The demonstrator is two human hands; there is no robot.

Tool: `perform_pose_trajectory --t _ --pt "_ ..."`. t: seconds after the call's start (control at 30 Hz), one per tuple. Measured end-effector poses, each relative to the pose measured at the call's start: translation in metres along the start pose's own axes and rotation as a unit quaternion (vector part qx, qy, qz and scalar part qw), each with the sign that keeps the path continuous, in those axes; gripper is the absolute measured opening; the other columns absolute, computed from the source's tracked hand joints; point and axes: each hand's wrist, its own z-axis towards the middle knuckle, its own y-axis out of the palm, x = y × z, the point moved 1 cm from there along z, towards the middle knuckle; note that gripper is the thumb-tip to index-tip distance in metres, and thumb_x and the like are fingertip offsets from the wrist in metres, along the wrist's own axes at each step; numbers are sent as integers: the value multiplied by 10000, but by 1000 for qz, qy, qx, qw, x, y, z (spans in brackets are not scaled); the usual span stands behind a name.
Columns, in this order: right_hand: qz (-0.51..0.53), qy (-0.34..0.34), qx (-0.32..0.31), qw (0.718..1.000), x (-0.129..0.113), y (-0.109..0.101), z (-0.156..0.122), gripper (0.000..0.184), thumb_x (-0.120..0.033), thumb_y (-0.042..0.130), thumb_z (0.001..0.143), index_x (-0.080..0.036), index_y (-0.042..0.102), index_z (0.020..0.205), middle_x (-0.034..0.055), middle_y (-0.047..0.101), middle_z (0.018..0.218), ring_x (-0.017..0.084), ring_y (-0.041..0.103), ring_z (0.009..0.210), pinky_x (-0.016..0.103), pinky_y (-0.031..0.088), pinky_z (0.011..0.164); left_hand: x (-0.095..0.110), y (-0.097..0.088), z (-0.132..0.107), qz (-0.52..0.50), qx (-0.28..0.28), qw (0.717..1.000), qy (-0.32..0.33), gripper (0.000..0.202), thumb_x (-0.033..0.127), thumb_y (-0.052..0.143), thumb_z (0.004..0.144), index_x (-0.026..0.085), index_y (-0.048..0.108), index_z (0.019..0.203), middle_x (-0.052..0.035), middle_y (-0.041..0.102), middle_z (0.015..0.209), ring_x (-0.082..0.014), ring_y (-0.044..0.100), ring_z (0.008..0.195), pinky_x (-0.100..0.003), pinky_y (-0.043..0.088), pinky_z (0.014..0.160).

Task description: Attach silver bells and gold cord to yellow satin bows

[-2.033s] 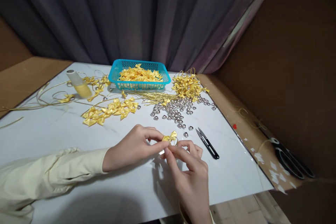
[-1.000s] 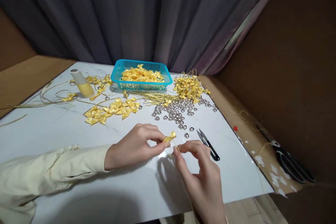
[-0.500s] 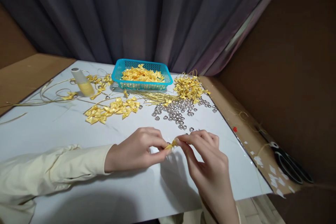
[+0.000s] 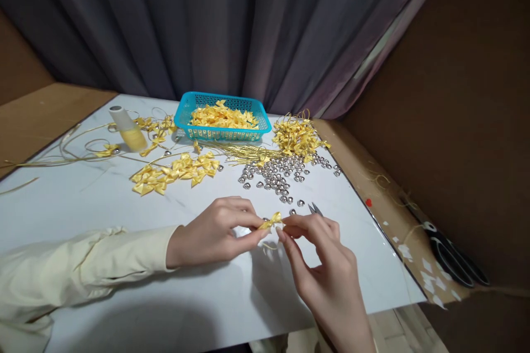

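A small yellow ribbon bow [image 4: 271,221] is pinched between both my hands just above the white table [image 4: 83,198]. My left hand [image 4: 217,231] grips its left side with thumb and fingers closed. From the right, my right hand [image 4: 321,265] pinches the bow's other end with thumb and forefinger. A thin gold thread loop hangs under the bow. Thread snips [image 4: 314,209] lie partly hidden behind my right hand's fingers.
A blue basket [image 4: 223,133] of yellow bows stands at the back. Loose bows [image 4: 174,172], silver heart charms [image 4: 275,175], looped bows [image 4: 298,135], gold threads and a glue bottle [image 4: 127,129] lie around. Black scissors [image 4: 453,259] rest on the brown surface at right.
My right hand rose from under the bow and now pinches its right end, covering most of the snips. My left hand kept its grip.
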Motion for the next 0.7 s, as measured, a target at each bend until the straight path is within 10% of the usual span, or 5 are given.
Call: perform_pose_trajectory --t 0.7 --pt "6 -45 -33 998 2 0 12 236 6 396 825 -198 448 932 6 558 777 169 514 739 330 304 728 1 3 -1 27 -53 998 36 257 183 499 879 115 693 726 -56 609 619 -126 525 570 -237 414 570"
